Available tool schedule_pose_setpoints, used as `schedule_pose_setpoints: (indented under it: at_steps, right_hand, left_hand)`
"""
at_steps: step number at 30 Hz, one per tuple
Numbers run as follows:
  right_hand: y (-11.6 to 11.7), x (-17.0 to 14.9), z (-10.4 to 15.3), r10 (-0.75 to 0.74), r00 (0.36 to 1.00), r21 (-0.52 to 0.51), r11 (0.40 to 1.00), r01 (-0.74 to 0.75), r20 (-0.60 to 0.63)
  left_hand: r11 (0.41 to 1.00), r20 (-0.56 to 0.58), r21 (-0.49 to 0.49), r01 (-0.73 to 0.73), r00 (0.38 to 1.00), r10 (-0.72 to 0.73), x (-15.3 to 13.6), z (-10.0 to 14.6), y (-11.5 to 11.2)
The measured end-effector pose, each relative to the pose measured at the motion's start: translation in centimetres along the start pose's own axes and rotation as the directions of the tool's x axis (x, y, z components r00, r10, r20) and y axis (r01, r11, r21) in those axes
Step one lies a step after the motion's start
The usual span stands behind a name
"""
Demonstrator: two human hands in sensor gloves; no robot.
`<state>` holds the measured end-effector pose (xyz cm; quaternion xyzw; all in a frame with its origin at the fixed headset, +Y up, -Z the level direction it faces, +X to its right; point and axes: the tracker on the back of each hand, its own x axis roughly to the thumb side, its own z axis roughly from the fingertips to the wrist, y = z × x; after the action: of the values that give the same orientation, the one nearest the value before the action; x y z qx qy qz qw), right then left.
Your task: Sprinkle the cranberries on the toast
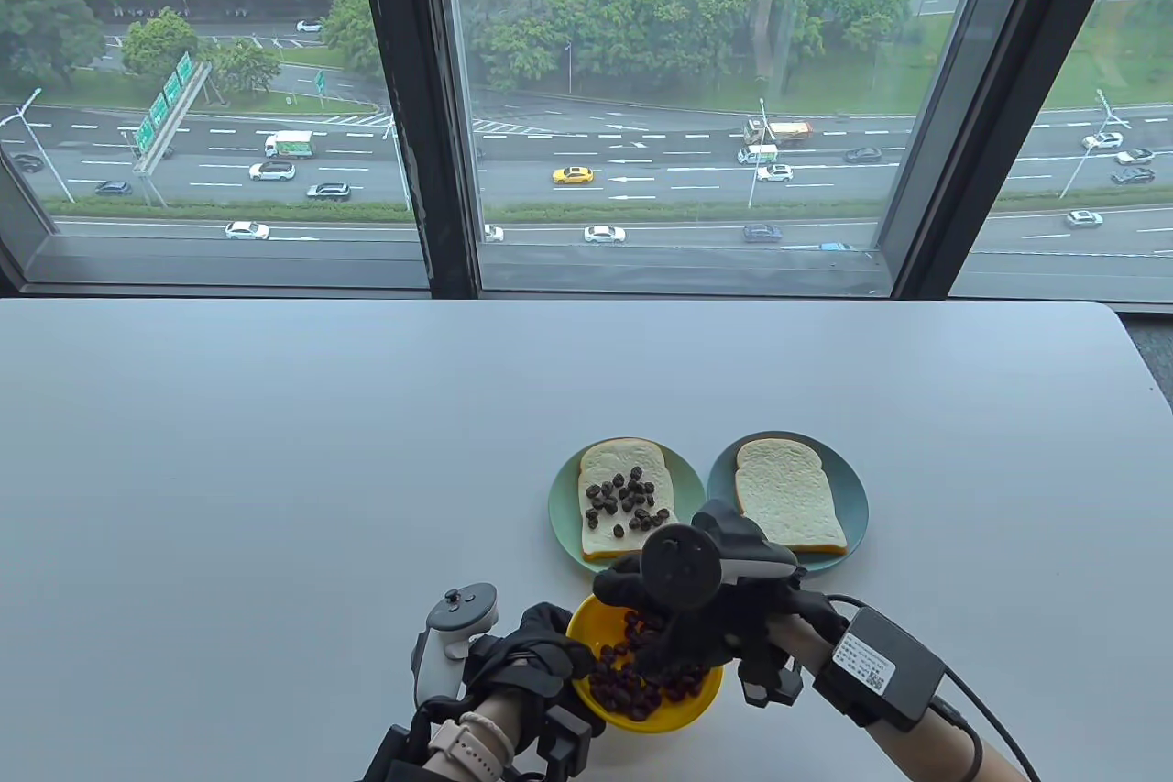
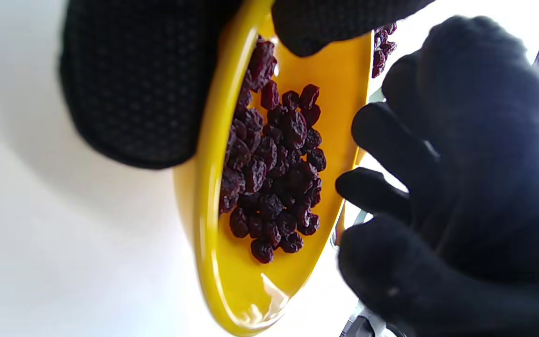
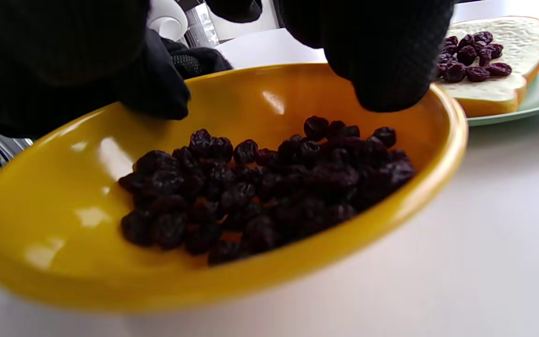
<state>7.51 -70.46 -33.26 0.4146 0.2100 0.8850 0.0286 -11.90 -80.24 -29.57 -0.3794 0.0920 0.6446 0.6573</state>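
right hand [image 1: 683, 626] over bowl rim [image 1: 674, 718]

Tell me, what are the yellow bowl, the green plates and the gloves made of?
Bowl: probably glazed ceramic, perhaps hard plastic; it is glossy with bright highlights. Plates: smooth pale green with a softer sheen, ceramic or plastic, hard to tell. Gloves on the left hand and the right hand: black knitted fabric; a fine dotted weave shows up close.
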Motion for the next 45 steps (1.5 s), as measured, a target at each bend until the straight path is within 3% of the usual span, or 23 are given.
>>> schedule_pose_setpoints:
  at_steps: [5,8,12,14,20,25,31,37,42,45]
  right_hand:
    - [2.2,1.3,-0.6,0.137,0.990,0.104,0.985,-0.138,0.009]
    - [3.2,2.5,-1.4,0.272,0.962,0.094,0.958,-0.271,0.006]
    - [3.5,4.2,-2.4,0.491,0.871,0.016,0.871,-0.491,-0.006]
    - [3.4,4.6,-2.7,0.513,0.857,-0.074,0.854,-0.514,-0.036]
    - [3.1,4.7,-2.7,0.556,0.831,-0.072,0.828,-0.557,-0.027]
    - [2.9,4.4,-1.7,0.551,0.834,-0.216,0.810,-0.545,-0.034]
    - [1.2,4.5,-0.2,0.463,0.886,-0.315,0.838,-0.446,-0.023]
    - [-1.8,4.4,0.5,0.364,0.931,-0.343,0.872,-0.348,-0.020]
    - [-5.3,2.9,-0.7,0.295,0.952,-0.382,0.873,-0.302,-0.076]
    - [-7.3,1.1,-2.9,0.292,0.942,-0.379,0.863,-0.334,-0.164]
  left_hand:
    - [1.000,0.001,0.009,-0.017,1.000,0.017,0.0,0.1,0.0]
    - [1.000,-0.007,0.009,-0.012,1.000,0.012,-0.1,0.1,0.0]
    - [1.000,-0.004,0.005,-0.017,1.000,0.017,-0.1,0.2,0.1]
    - [0.999,-0.003,-0.015,-0.051,0.999,0.051,-0.2,0.3,0.1]
    - [0.999,0.014,-0.013,-0.048,0.999,0.048,-0.1,0.3,0.2]
    - [0.999,0.026,0.023,0.027,0.999,-0.028,0.3,0.4,0.3]
    - [0.999,-0.001,0.014,0.030,1.000,-0.030,0.1,0.4,0.2]
    - [1.000,0.006,-0.004,0.021,1.000,-0.021,0.1,0.4,0.0]
    - [1.000,0.016,-0.007,0.017,1.000,-0.017,0.2,0.6,0.2]
    - [1.000,0.009,-0.009,0.009,1.000,-0.009,0.1,0.5,0.3]
